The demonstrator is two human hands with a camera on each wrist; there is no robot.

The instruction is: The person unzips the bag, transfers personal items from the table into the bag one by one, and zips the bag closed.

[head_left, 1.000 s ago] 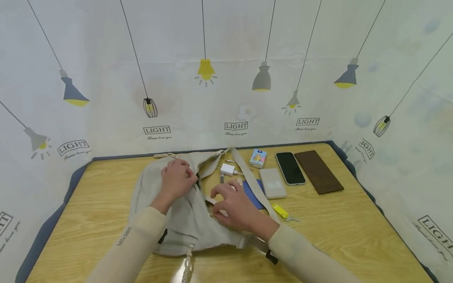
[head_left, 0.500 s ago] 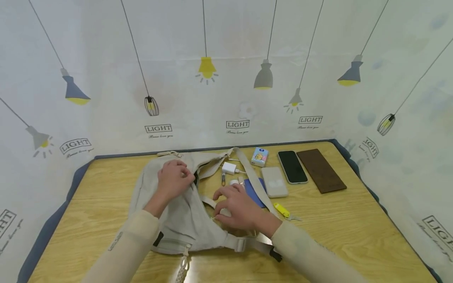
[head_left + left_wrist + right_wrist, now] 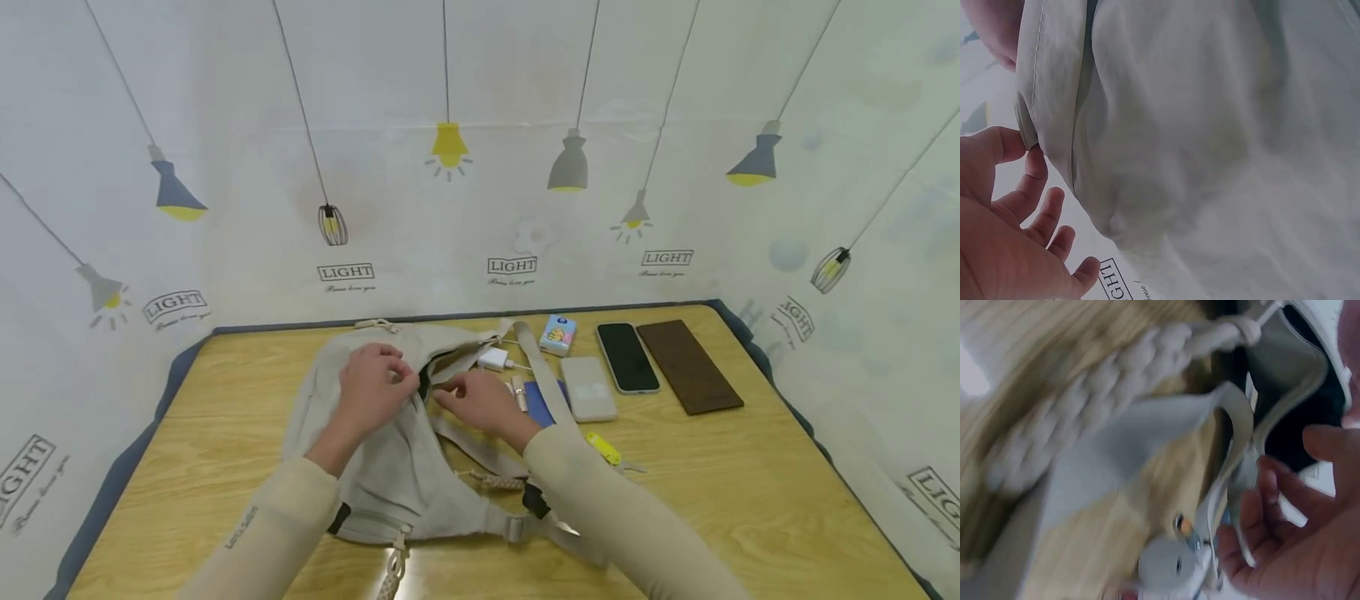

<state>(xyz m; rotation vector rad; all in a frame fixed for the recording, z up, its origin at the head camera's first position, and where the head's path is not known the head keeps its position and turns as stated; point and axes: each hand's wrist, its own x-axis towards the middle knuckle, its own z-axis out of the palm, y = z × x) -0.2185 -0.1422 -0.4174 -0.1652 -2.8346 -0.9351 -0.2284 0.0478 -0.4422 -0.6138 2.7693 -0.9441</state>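
A pale grey-beige shoulder bag lies on the table, its zipped opening parted and dark inside. My left hand pinches the near lip of that opening between thumb and forefinger; the left wrist view shows the pinched fabric edge. Across the gap, my right hand is at the far lip. In the right wrist view, its fingertips touch the lip while the thumb stands apart. A braided zipper pull lies loose below the right hand.
Right of the bag lie a white charger, a small patterned box, a blue flat item, a pale power bank, a phone, a brown flat case and a yellow-tagged key. The bag's strap crosses among them.
My right hand has moved up and away from the lower end of the opening to its far lip, leaving the braided pull in sight. My left hand keeps its pinch on the bag.
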